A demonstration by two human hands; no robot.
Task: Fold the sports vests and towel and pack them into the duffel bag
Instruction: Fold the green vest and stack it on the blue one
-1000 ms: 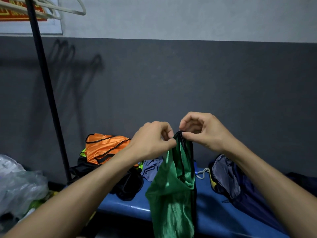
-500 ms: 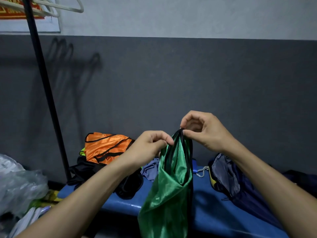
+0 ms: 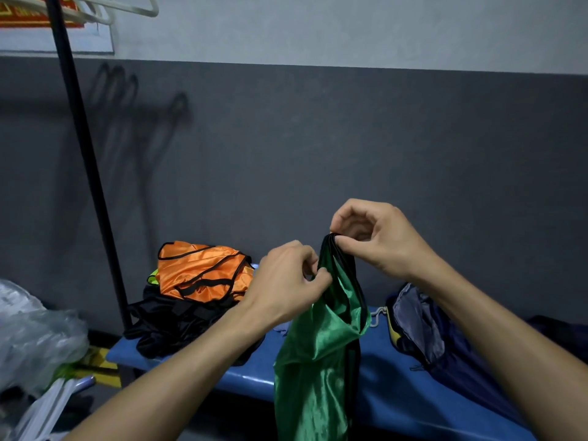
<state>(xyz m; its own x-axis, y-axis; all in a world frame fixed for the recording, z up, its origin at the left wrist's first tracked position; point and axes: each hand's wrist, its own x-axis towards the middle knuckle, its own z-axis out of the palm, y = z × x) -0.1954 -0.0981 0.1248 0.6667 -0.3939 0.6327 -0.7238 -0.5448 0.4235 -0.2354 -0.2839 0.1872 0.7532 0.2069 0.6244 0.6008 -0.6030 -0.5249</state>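
Note:
A shiny green vest [image 3: 315, 361] with black trim hangs in the air in front of the blue bench [image 3: 381, 386]. My right hand [image 3: 372, 238] pinches its black strap at the top. My left hand [image 3: 286, 281] pinches the fabric edge a little lower, to the left. An orange vest [image 3: 200, 268] with black trim lies on a pile of black fabric [image 3: 171, 326] on the bench's left end, with a bit of yellow-green cloth behind it. The dark blue duffel bag [image 3: 429, 335] lies open on the bench's right. A bluish cloth [image 3: 281, 327] peeks out under my left wrist.
A black rack pole [image 3: 86, 160] rises at the left, with pale hangers [image 3: 127, 7] at the top. Clear plastic bags [image 3: 31, 338] lie at the lower left on the floor. A grey wall stands right behind the bench.
My left hand has closed back on the vest's edge just below my right hand. The green vest has shifted slightly and hangs a bit more gathered.

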